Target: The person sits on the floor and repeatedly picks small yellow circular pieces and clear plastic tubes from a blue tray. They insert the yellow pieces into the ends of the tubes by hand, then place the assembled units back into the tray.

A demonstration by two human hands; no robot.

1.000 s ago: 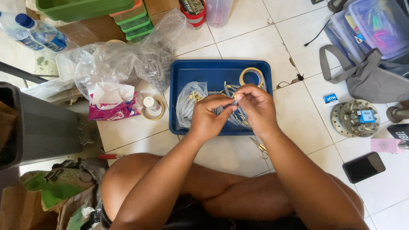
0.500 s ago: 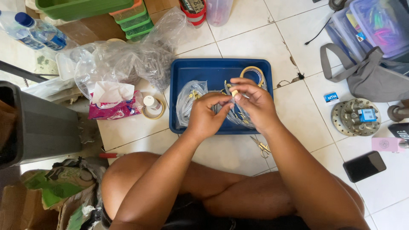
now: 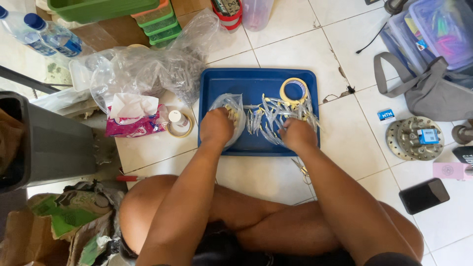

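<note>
I am resting my curled left hand (image 3: 217, 127) on a clear bag (image 3: 231, 106) and my curled right hand (image 3: 297, 134) on small packets (image 3: 276, 116) in the blue tray (image 3: 256, 81) lying on the white tiled floor (image 3: 300, 47).

Both forearms extend forward from the seated person's crossed legs, roughly parallel and well apart. The left hand (image 3: 216, 127) is lowered with its back toward the camera, knuckles up and fingers curled downward out of sight. The right hand (image 3: 297, 134) takes a matching pose, back uppermost and fingers bent under, so whether either hand grips anything cannot be told.
</note>
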